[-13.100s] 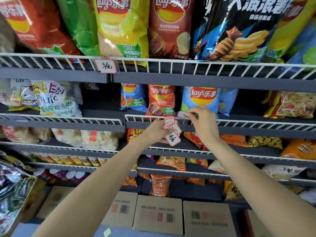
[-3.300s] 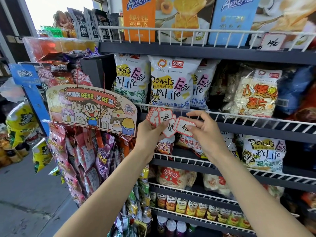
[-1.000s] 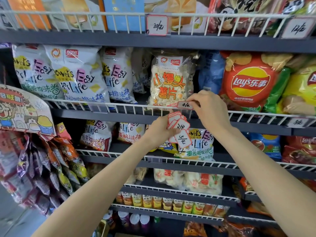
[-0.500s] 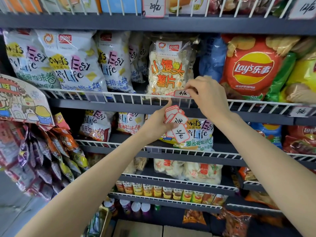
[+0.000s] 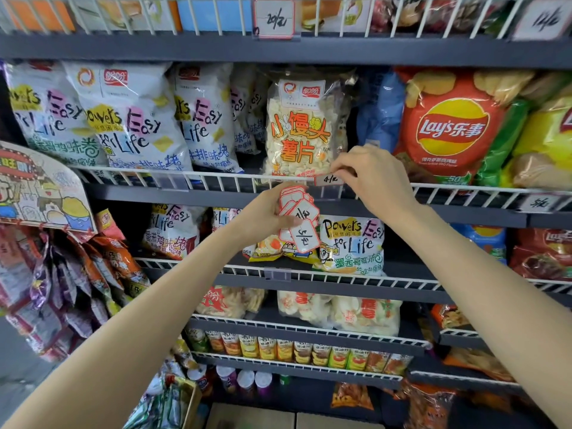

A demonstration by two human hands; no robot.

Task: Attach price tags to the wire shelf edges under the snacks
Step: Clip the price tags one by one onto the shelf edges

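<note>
Both bare forearms reach up from the bottom corners of the frame and meet near its centre. The right hand (image 5: 376, 178) is raised to the white wire shelf edge (image 5: 216, 181) just right of centre, wrist bent, knuckles toward the camera; its fingers (image 5: 342, 164) are curled together and pinch a small price tag (image 5: 329, 180) against the top wire, directly under a clear bag of pale puffed snacks (image 5: 305, 125). The tag is a flat white card with a red border and dark handwriting, sitting at a transparent plastic holder (image 5: 331, 191) clipped to the rail.

The left hand (image 5: 266, 212) sits slightly lower and to the left, palm turned inward, its fingers clamped around a fanned stack of price tags (image 5: 298, 221) — the same red-bordered cards with clipped corners, the front one hanging lowest with handwriting showing.

The shelving is dark grey metal fronted with thin white wire rails of short upright bars. Two more clear plastic holders (image 5: 171, 182) stand on the rails, one to the left on the same rail and one on the rail below. At the top centre a larger handwritten tag (image 5: 274, 18) already hangs on the upper rail. Glossy, crinkled white snack bags (image 5: 130, 119) fill the upper left, and a shiny red Lay's bag (image 5: 448, 128) swells at the upper right. A printed cardboard display sign (image 5: 40, 190) sits at the left edge above hanging foil packets.
</note>
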